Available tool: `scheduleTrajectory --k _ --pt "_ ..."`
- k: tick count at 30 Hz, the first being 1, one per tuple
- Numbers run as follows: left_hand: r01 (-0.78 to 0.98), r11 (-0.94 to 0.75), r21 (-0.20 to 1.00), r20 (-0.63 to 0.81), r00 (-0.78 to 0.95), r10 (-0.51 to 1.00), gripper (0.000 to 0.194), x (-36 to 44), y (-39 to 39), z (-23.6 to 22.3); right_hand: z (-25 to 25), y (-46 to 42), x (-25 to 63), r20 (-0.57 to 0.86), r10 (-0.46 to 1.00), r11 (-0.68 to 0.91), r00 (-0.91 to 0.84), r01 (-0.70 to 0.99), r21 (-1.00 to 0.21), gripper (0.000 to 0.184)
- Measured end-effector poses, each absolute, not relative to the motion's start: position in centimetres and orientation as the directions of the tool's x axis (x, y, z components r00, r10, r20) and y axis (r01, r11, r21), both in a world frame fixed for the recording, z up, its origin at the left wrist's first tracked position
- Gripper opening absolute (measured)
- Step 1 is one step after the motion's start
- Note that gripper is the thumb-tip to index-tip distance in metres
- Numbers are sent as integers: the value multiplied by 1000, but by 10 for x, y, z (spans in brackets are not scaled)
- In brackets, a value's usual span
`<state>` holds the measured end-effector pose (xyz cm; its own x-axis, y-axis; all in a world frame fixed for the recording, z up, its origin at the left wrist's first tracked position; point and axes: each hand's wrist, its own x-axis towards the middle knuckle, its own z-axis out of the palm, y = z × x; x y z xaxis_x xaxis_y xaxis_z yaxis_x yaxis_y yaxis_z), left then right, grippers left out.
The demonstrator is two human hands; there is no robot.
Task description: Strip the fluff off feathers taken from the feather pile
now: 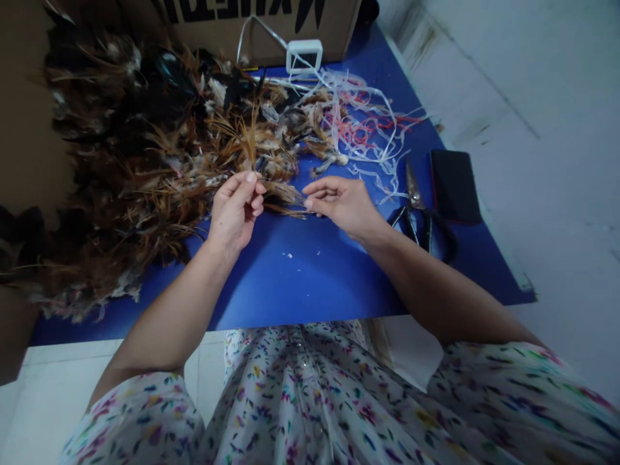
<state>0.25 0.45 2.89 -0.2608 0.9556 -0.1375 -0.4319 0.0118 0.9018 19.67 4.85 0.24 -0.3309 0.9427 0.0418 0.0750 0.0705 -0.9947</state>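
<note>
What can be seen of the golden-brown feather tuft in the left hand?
The golden-brown feather tuft looks wispy, its thin strands fanning upward in the view. The left hand pinches its lower end, thumb against fingers, hiding the base. Behind lies a brown-and-black feather heap; whether they touch is unclear.

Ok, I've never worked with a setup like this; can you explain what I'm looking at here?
There is no machine here, just a person's two bare hands. The single picture comes from a camera worn on the head, looking forward and down, so the arms reach away from you. The left hand pinches a small tuft of brown feathers. The right hand has thumb and fingers close together; whether it holds anything thin, I can't tell. On the blue table lie a big feather heap to the left, tangled white and red strips beyond the right hand, and scissors beside a dark flat object on the right.
</note>
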Motion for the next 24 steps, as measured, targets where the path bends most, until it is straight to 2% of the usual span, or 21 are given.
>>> scheduleTrajectory --k 13,24 --pt "-442 58 895 -173 -223 959 20 6 2 27 3 48 195 -24 959 -8 -281 57 -998 12" --pt "-499 26 866 -137 -187 973 18 5 2 23 4 50 197 -27 962 0 -272 100 -995 21"
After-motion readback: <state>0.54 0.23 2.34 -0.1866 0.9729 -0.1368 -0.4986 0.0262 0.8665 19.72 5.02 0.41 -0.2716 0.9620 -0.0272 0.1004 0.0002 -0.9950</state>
